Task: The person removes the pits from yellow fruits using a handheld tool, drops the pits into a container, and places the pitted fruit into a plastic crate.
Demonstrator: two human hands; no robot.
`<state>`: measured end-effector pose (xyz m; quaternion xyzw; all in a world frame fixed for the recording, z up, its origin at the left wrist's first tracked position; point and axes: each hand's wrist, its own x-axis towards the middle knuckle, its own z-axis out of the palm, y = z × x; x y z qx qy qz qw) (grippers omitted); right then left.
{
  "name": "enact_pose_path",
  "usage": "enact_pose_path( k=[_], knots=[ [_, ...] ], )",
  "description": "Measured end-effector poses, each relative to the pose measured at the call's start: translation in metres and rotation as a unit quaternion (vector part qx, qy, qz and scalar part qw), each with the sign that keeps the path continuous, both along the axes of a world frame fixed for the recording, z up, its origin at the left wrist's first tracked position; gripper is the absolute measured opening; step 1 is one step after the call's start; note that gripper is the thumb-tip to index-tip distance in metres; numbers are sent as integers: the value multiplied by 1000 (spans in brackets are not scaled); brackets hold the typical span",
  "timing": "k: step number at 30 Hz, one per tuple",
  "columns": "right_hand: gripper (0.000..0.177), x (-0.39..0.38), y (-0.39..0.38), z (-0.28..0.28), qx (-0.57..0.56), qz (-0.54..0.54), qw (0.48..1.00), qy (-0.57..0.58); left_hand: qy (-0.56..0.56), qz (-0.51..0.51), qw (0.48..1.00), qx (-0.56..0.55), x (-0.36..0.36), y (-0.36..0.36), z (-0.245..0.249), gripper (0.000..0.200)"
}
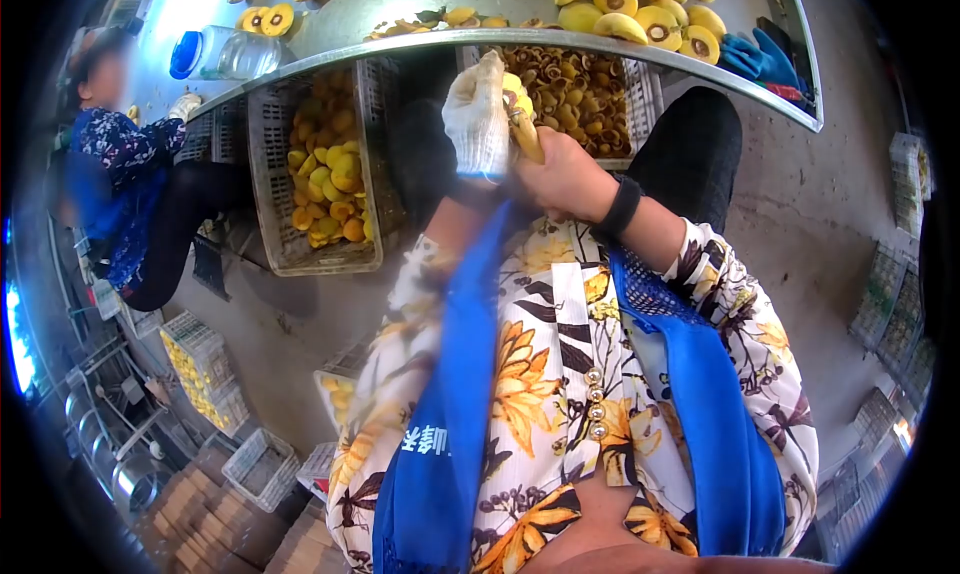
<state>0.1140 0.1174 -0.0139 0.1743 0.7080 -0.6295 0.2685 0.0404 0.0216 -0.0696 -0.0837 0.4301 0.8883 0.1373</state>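
My left hand (474, 119), in a white knit glove, is closed around a yellow peach piece (516, 92) just off the table's near edge. Bare and with a black band at the wrist, my right hand (568, 174) grips a tool with a tan handle (526, 139). The tool's upper end meets the fruit, and its working tip is hidden. Below both hands sits a crate of brown, hollow-looking fruit scraps (575, 99). Halved yellow peaches (640, 14) are heaped on the metal table (400, 49) beyond.
A crate (268, 174) of yellow peach pieces stands on the floor to the left. On the table are a clear plastic jar (248, 54) with a blue lid and blue gloves (760, 56). Another person (125, 164) sits at the far left. More crates (262, 466) stand behind.
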Motion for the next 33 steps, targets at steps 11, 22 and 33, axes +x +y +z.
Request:
enact_pose_path(
  k=[11, 22, 33],
  knots=[
    [26, 2, -18, -13, 221, 50, 970, 90, -115, -113, 986, -41, -17, -13, 2, 29],
    [18, 0, -14, -12, 168, 72, 980, 81, -134, -76, 988, -23, -16, -14, 19, 26],
    [8, -2, 0, 2, -315, -34, 935, -162, -85, -120, 988, 35, -15, -19, 9, 33]
  ],
)
